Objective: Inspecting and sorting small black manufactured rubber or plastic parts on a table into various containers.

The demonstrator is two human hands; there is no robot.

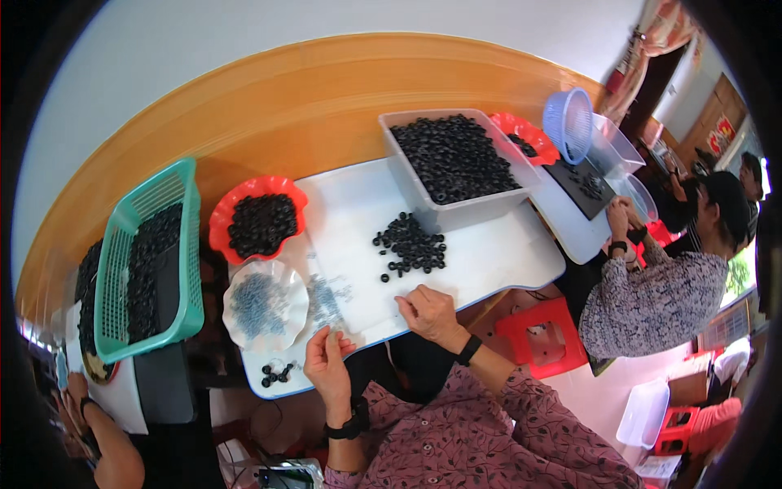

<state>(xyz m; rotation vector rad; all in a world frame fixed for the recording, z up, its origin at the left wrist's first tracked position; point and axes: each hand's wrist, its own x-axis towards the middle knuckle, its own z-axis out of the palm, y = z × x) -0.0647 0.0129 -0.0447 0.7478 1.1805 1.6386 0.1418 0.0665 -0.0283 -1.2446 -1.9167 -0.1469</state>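
My left hand (327, 367) is at the table's front edge, thumb and fingers pinched together. Whatever it may hold is too small to make out. To its right, my right hand (433, 314) is over the front edge with fingers curled and the tips together; anything in them is hidden. Just beyond it lies a loose pile of small black round parts (415, 244) on the white table (342, 212). Beside my left hand, thin pale pieces (326, 297) are scattered next to a white scalloped dish (232, 330) holding bluish-grey ones. A few black parts (277, 374) sit at the near left corner.
A clear bin (456, 213) full of black parts stands at the back. Left are a red scalloped bowl (220, 220) and a green basket (194, 244). A co-worker (660, 293) sits at right near a red stool (542, 326); another person's arm (110, 436) shows at left.
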